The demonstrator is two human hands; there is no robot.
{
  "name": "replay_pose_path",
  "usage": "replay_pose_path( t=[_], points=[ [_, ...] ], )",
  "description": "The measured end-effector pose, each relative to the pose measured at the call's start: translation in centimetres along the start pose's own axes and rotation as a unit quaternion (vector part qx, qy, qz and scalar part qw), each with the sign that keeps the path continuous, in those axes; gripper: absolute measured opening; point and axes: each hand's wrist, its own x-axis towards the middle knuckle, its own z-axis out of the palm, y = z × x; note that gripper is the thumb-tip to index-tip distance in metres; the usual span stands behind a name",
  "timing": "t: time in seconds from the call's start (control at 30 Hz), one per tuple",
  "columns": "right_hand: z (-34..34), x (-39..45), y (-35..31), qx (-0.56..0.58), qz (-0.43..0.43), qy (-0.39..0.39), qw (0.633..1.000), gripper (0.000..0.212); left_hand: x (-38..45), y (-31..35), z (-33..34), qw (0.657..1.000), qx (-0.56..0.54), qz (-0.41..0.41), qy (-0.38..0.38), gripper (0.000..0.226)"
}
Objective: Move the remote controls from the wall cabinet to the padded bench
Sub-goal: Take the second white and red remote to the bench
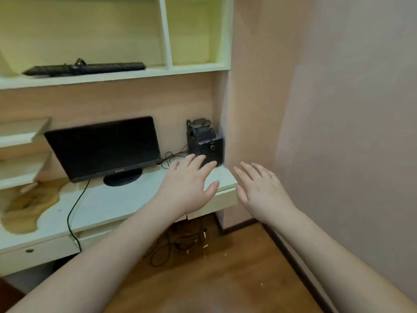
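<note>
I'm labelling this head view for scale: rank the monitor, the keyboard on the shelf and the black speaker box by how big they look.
1. monitor, clearly largest.
2. and 3. keyboard and speaker box: the keyboard is longer but thin and farther away, the box compact; too close to rank.

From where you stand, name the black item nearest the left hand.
The black speaker box in the desk's right corner; the left hand's fingertips overlap it, unlike the monitor or shelf keyboard.
</note>
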Motion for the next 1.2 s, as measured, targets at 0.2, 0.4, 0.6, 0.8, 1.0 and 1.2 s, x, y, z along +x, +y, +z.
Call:
replay_pose_path(
  t=[0.2, 0.4, 0.6, 0.8, 1.0, 1.2],
  points=[
    [-2.0, 6.3, -2.3, 0.0, -0.003, 0.0, 1.0, 0.053, 3.5, -5.0, -2.0, 1.0, -0.004, 0.015, 0.009, 0.059],
    [-3.7, 12.0, -2.5, -0.027, -0.012, 0.03, 0.999, 0.053, 7.6, -8.6, -3.8, 0.999, 0.016, 0.015, 0.036, 0.057],
    [-5.7, 19.0, -0.3, -0.022, -0.035, 0.053, 0.998, 0.052, 14.0, -10.1, -6.4, 0.998, 0.024, 0.004, 0.057, 0.055],
    [-7.9, 26.6, 3.1, -0.002, -0.065, 0.077, 0.995, 0.052, 21.7, -9.9, -9.7, 0.997, 0.033, -0.012, 0.065, 0.057],
    [-9.9, 33.0, 6.4, 0.008, -0.094, 0.105, 0.99, 0.051, 27.9, -9.9, -12.0, 0.994, 0.055, -0.046, 0.084, 0.056],
    [-11.0, 38.1, 8.2, 0.014, -0.1, 0.106, 0.989, 0.049, 32.3, -11.2, -12.9, 0.991, 0.061, -0.065, 0.095, 0.055]
  ],
)
